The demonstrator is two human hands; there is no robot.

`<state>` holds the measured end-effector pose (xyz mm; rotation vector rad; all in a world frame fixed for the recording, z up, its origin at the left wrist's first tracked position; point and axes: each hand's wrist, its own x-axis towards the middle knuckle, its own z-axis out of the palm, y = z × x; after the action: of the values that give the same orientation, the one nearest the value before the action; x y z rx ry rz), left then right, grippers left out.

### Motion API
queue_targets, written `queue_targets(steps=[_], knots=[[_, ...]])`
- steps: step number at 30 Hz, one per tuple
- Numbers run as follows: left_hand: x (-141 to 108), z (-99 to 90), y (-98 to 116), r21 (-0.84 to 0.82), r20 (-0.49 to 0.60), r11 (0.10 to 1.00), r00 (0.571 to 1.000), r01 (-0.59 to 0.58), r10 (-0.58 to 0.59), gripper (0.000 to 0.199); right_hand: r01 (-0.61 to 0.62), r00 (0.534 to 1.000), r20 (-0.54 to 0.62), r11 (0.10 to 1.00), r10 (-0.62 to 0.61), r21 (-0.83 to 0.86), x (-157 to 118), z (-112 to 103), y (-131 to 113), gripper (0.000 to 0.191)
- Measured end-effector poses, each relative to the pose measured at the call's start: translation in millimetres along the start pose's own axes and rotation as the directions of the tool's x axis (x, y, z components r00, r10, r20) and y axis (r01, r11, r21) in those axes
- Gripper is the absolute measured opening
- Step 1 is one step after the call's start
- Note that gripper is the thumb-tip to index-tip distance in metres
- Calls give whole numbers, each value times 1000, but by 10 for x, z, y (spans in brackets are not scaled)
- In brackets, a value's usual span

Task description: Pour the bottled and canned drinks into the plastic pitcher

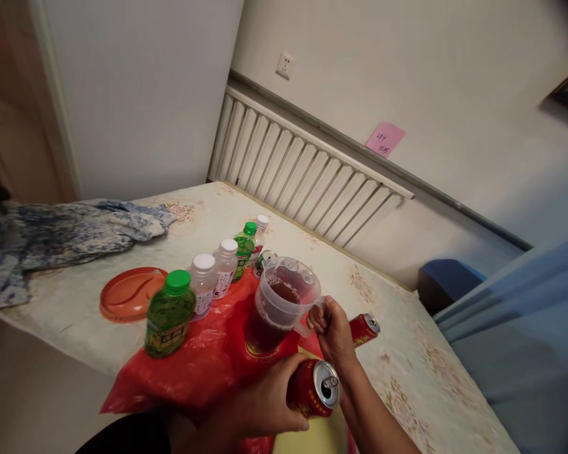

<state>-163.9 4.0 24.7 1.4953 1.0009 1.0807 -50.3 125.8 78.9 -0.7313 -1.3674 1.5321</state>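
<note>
My left hand (269,397) is wrapped round a red drink can (307,386), its top opened and tilted toward me. A clear plastic measuring jug (288,287) with dark brown liquid inside has its handle gripped by my right hand (331,325). Under the jug lies a red plastic bag (194,359). Another red can (364,329) is just beyond my right wrist, partly hidden by it. To the left of the jug are a green-capped bottle (170,318) and white-capped bottles (203,284), with another green-capped bottle (244,249) farther back.
An orange-red lid (132,293) lies left of the bottles. Crumpled blue-and-white cloth (85,233) covers the table's far left. Beneath my hands is something flat and yellow (312,438). A radiator (303,170) runs along the wall behind the flowered tablecloth (407,378); a blue curtain (539,340) hangs at right.
</note>
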Motion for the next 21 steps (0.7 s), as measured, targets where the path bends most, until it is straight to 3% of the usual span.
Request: queue_targets(steps=[4,9,15,21], knots=[[-32,-28,18,8,12,1000,1000,5,-5,81,51,993,-107,999,-49,19,33,51,-152,45],[-19,-46,-14,31,-3,1000,1000,0,0,82,119,976,-185,993,-113,20,49,-18,-594,42],[75,-98,-103,25,-82,1000,997,13,-11,82,165,953,-254,986,-166,-23,-50,-219,-1196,39],[183,-172,-124,74,-194,997,981,11,3,76,139,937,-302,981,-174,-135,-272,-497,-1521,39]])
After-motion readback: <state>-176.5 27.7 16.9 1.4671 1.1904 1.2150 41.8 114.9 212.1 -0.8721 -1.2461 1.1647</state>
